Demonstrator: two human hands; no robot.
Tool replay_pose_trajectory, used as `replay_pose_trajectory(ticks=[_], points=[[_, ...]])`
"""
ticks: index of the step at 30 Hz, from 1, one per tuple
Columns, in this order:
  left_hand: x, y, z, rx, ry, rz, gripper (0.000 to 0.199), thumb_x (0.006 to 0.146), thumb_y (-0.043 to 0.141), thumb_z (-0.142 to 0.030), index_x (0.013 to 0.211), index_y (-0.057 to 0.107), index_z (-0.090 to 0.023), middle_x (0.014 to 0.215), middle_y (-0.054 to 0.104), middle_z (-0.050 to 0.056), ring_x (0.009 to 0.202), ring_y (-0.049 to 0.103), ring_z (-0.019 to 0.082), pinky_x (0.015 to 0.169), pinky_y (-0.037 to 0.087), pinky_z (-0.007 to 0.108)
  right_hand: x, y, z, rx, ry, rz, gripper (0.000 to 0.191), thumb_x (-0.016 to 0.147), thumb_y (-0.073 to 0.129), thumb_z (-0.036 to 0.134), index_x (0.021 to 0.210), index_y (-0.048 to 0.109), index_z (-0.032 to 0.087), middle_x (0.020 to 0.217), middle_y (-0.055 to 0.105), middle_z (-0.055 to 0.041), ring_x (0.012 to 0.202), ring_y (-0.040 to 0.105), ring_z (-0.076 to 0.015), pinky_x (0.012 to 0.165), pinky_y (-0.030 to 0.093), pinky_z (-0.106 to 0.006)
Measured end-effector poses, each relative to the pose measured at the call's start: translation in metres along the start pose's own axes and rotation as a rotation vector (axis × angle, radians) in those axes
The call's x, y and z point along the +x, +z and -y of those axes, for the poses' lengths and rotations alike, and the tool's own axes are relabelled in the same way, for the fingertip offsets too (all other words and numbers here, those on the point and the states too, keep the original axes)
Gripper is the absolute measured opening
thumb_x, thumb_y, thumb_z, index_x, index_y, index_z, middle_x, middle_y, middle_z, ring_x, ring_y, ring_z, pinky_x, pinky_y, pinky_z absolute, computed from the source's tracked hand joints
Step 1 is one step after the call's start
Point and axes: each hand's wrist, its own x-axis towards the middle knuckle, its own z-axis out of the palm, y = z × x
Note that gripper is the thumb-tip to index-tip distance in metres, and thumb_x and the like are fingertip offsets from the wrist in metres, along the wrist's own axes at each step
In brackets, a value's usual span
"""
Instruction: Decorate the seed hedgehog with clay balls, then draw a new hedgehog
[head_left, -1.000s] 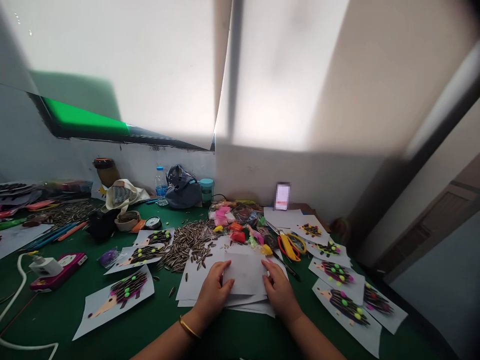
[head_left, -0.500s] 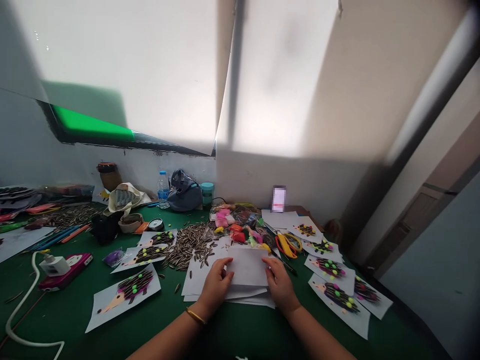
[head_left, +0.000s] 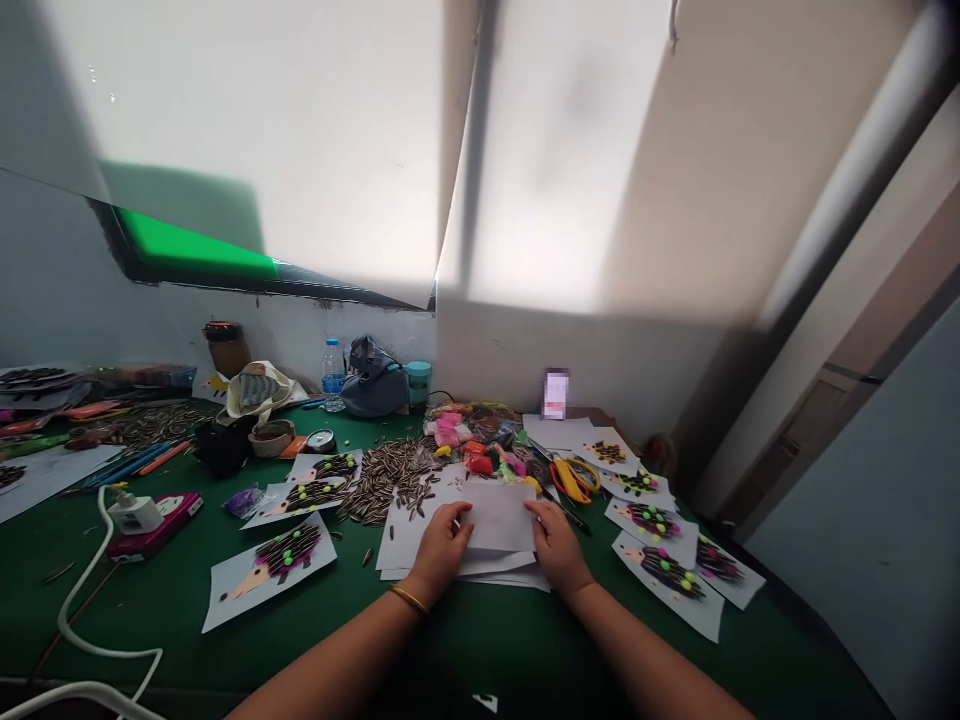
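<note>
A small white paper sheet is held by its left and right edges above a stack of larger white sheets. My left hand pinches the left edge, a gold bangle on its wrist. The opposite edge is between the thumb and fingers of my right hand. Behind and left of the sheet lies a heap of striped seeds, some spilling onto the stack. Bags of coloured clay lie just beyond the sheets.
Hedgehog pictures lie at left and right. Yellow-handled scissors are right of the clay. A phone stands at the wall. A pink power strip, bottle and blue-grey bag are on the left.
The view has shifted slightly, so the table's things sit a little differently in the picture. Both hands keep their hold on the small sheet.
</note>
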Motion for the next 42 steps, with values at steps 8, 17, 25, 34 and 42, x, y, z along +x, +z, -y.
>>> replay_pose_trajectory(ticks=[8,17,25,34,42], points=[[0.0,0.0,-0.001,-0.013,-0.035,-0.001,0.032,0.077,0.055,-0.022,0.107,0.064,-0.018,0.1,0.062,0.007,0.078,0.057,0.017,0.076,0.05,0.033,0.0,-0.003,0.003,0.025,0.049,0.047,0.036,0.092,0.038,0.025,0.118,0.062,0.017,0.121,0.058,-0.0128,0.116,0.054,-0.0231,0.104,0.044,-0.04],[0.001,0.002,0.005,-0.043,-0.045,-0.011,0.032,0.076,0.056,-0.024,0.107,0.064,-0.017,0.1,0.062,0.008,0.076,0.056,0.016,0.075,0.049,0.033,-0.001,-0.003,0.001,0.054,0.019,0.025,0.036,0.091,0.039,0.025,0.118,0.062,0.018,0.12,0.059,-0.0119,0.114,0.054,-0.023,0.103,0.043,-0.041],[0.0,-0.004,-0.001,-0.101,-0.036,-0.01,0.034,0.075,0.055,-0.023,0.107,0.065,-0.015,0.101,0.065,0.009,0.073,0.059,0.015,0.072,0.051,0.031,-0.002,-0.008,0.005,0.062,0.016,-0.014,0.038,0.091,0.041,0.026,0.122,0.061,0.018,0.122,0.057,-0.0122,0.115,0.054,-0.0238,0.1,0.045,-0.04],[0.0,-0.007,0.001,-0.216,-0.052,-0.087,0.036,0.076,0.058,-0.028,0.11,0.065,-0.018,0.102,0.063,0.007,0.073,0.057,0.015,0.07,0.05,0.03,-0.006,-0.014,0.017,0.117,0.092,0.048,0.049,0.088,0.049,0.032,0.136,0.051,0.022,0.121,0.061,-0.0097,0.094,0.061,-0.0219,0.082,0.052,-0.036],[-0.002,-0.007,0.0,-0.373,-0.107,-0.144,0.062,0.078,0.062,-0.028,0.136,0.039,-0.024,0.091,0.057,0.0,0.065,0.055,0.01,0.065,0.048,0.026,-0.009,-0.005,0.009,0.283,0.062,0.041,0.036,0.091,0.046,0.031,0.124,0.059,0.022,0.117,0.062,-0.0108,0.081,0.064,-0.0189,0.077,0.056,-0.036]])
